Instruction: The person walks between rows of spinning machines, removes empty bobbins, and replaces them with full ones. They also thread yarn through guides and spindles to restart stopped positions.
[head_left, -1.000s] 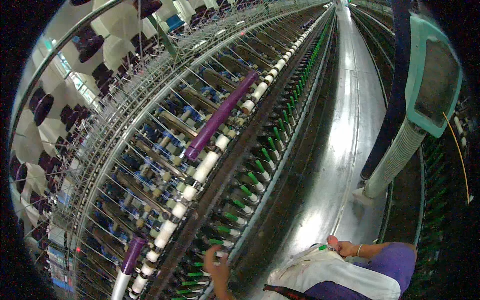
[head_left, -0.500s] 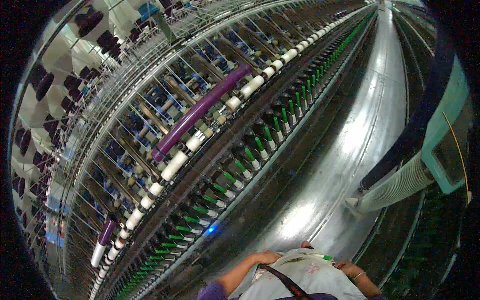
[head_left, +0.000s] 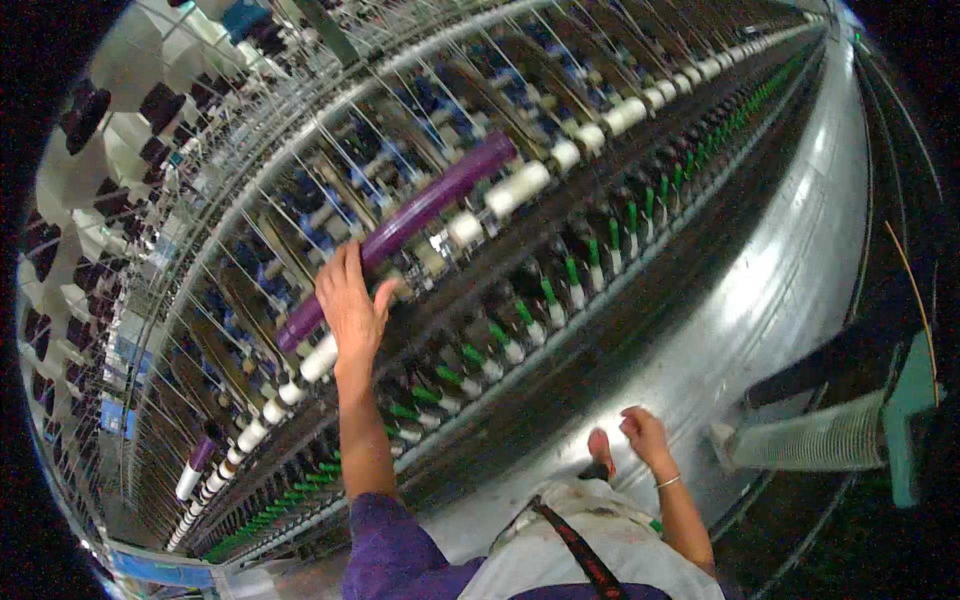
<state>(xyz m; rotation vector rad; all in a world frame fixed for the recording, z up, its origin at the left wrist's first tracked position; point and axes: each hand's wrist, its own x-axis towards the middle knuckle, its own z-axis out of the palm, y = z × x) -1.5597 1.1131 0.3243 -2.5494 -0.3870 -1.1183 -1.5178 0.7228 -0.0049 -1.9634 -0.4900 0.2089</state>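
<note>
Though wide (thumb apart), left hand (head_left: 350, 306) across purple tube (head_left: 440, 204); right hand (head_left: 648, 438) half-curled.

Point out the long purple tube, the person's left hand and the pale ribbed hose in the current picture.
Long purple tube (head_left: 437, 203): head view, on the upper stretch of its side.
Left hand (head_left: 350, 312): head view, on the back of it.
Pale ribbed hose (head_left: 808, 442): head view, on its ribbed side, about mid-length.

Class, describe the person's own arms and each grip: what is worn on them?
The left arm has a purple sleeve ending near the elbow, forearm bare below. The left grip and right grip are ungloved. The right wrist carries a thin, pale bangle; the left shows none. Any right sleeve is out of sight.
</note>
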